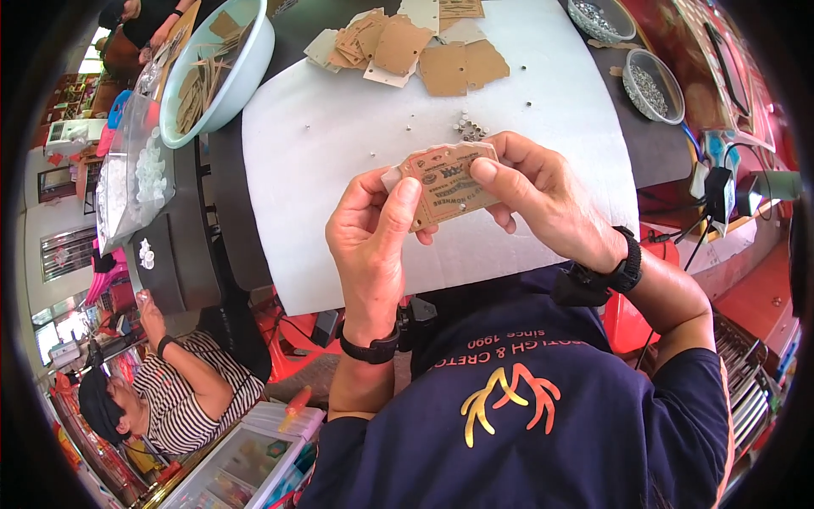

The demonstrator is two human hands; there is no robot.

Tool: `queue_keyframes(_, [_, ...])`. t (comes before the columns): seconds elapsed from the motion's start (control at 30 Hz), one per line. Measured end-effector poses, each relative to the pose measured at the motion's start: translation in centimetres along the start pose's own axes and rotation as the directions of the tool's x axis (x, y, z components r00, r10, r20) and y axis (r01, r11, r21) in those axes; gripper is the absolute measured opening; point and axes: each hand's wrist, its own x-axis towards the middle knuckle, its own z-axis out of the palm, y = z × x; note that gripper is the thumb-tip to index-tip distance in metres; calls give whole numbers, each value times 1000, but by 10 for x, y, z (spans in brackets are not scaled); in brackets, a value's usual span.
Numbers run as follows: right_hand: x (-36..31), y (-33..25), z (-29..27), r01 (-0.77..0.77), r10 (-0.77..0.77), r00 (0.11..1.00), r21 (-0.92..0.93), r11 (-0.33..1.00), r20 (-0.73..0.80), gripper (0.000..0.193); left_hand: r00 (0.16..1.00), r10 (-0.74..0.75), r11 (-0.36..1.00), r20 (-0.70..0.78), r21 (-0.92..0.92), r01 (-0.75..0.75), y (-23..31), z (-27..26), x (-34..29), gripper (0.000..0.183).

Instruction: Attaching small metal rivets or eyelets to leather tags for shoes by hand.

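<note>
Both hands hold a brown cardboard tag [454, 182] above the white sheet. Dark printing covers its face, one long edge is ragged, and a small hole shows near a lower corner. My left hand [373, 233] pinches its left end, thumb in front and fingers behind, where a whitish piece sticks out. At the right end my right hand [543, 191] grips it, with the thumb pressed on the printed face. Just beyond the tag lies a small heap of metal rings or eyelets [469, 127]; part of that heap may be hidden by the tag.
Loose cardboard tags [398, 47] are piled on the white sheet [314, 170] at the far side. A pale blue basin [263, 51] with cardboard strips stands far left. Clear bowls of small metal parts [653, 89] sit far right. A person in stripes [199, 394] works at the left.
</note>
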Motion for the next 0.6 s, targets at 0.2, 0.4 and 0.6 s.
queue_keyframes(0.2, [3,2,5,7,-6,999,-34,999,31,37,1000,-17,1000,14,-8,17,-3,-5,-4,20])
queue_keyframes(0.4, [4,16,18,-2,2,1000,-32,999,0,35,1000,-7,1000,-21,-24,7,-16,-12,-18,21])
queue_keyframes(0.6, [9,18,30,-35,40,993,-40,999,110,35,992,-21,994,-123,-107,7,-25,-28,-28,18])
